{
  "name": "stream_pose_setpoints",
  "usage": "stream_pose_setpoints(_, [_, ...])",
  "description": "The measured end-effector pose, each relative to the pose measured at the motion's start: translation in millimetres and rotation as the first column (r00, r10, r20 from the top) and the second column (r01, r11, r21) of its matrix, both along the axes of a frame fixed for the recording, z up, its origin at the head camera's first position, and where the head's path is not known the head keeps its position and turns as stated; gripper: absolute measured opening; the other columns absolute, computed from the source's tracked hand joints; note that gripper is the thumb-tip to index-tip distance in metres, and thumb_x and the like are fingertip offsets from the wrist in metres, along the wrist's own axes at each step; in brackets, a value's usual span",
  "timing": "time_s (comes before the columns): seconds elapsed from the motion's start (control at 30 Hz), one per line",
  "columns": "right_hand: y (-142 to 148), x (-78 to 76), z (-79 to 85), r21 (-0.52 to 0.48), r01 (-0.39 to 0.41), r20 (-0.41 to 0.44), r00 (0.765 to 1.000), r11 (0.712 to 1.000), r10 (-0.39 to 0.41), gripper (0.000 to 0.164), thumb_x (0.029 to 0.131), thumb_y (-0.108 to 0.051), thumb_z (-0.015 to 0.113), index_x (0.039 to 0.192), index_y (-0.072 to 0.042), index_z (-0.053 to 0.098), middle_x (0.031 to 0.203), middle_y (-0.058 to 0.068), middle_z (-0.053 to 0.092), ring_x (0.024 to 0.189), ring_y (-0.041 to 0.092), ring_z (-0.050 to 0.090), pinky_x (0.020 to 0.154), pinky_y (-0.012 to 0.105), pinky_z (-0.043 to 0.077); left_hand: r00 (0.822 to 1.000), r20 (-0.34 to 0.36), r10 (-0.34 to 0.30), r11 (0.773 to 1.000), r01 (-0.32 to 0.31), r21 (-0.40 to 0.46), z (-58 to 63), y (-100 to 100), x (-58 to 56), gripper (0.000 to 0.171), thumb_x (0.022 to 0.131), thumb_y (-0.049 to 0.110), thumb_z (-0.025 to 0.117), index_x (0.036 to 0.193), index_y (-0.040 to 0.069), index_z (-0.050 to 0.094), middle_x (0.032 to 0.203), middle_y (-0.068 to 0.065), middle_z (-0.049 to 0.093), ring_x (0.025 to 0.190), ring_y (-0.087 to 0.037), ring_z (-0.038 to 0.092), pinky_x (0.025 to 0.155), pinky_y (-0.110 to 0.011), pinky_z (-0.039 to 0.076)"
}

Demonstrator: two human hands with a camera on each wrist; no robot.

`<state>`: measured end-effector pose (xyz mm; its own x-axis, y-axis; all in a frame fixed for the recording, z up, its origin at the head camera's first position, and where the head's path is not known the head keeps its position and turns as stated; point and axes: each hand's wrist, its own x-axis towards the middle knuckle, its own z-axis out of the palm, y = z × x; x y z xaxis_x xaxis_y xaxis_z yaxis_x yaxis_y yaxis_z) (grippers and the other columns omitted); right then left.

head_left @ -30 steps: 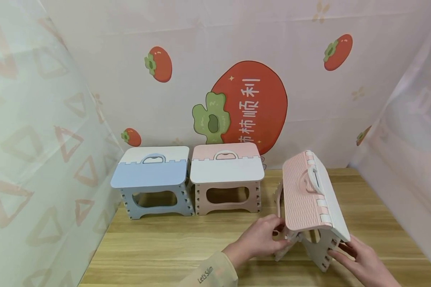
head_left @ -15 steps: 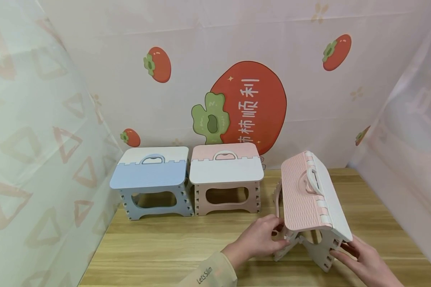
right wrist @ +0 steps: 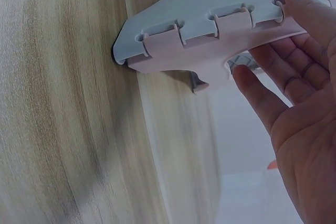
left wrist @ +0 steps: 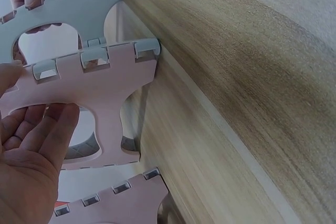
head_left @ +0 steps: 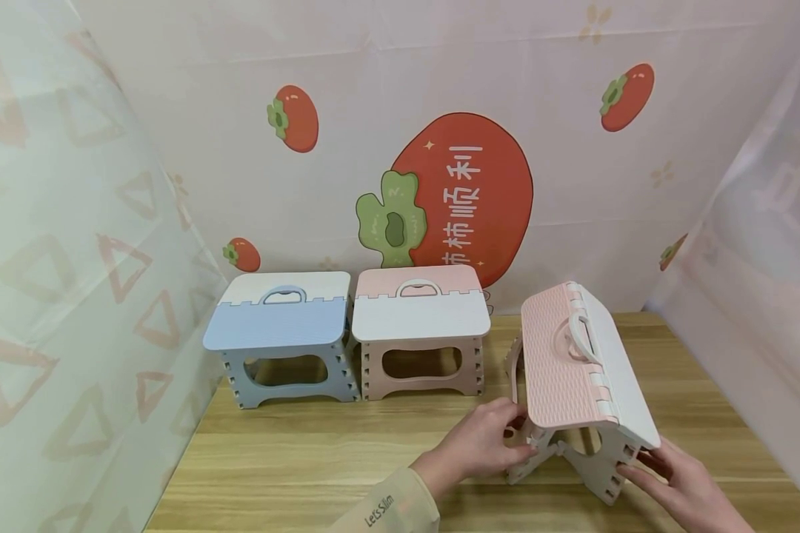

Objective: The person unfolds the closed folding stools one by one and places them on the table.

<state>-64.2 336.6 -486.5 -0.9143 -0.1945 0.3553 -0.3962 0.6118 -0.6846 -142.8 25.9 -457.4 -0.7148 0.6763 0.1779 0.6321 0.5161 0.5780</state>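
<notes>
A pink-and-white folding stool (head_left: 556, 392) stands half-folded on the right of the table, its seat peaked like a roof along the hinge. My left hand (head_left: 480, 444) grips its left leg panel, fingers in the cutout of the pink side (left wrist: 113, 82) and thumb over the edge. On the opposite leg panel, my right hand (head_left: 683, 485) holds on, its thumb at the hinge edge (right wrist: 231, 22) and its fingers curled behind. The leg panels spread apart towards the bottom. A white carry handle (head_left: 583, 337) sticks up at the ridge of the seat.
A blue-and-white folding stool (head_left: 280, 326) and another pink-and-white stool (head_left: 420, 318) stand unfolded side by side at the back left, with flat seats. Patterned sheets (head_left: 573, 185) wall the wooden table (head_left: 293, 451) at the back and sides.
The right leg panel and the white half of the seat have shifted slightly to the right with my right hand, so the stool is a little wider. My left hand stays almost still.
</notes>
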Motion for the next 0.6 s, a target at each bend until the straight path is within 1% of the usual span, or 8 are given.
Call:
stream_pose_setpoints(0.23, [2.0,0.0,-0.9,-0.010,-0.017,-0.016,1.000,1.000,0.017,0.060,0.085,0.007,0.077,0.141,0.000,0.056,0.136,-0.034,0.048,0.117,-0.015,0.051,0.085,0.003,0.048,1.000,0.006,0.000,1.000,0.000,0.004,-0.8,-0.6,0.0,0.037,0.091,0.028,0.079,0.125,0.016,0.067,0.107,0.009,0.063,0.096,0.005,0.060,0.080,-0.005,0.046])
stream_pose_setpoints(0.6, [4.8,-0.1,-1.2,-0.007,-0.022,-0.030,0.999,1.000,0.022,0.062,0.085,0.008,0.077,0.142,0.000,0.055,0.138,-0.035,0.046,0.119,-0.017,0.048,0.087,0.002,0.046,1.000,0.013,0.005,1.000,-0.005,0.006,-0.5,-2.5,0.1,0.036,0.091,0.028,0.079,0.124,0.018,0.067,0.107,0.009,0.063,0.097,0.005,0.059,0.080,-0.005,0.046])
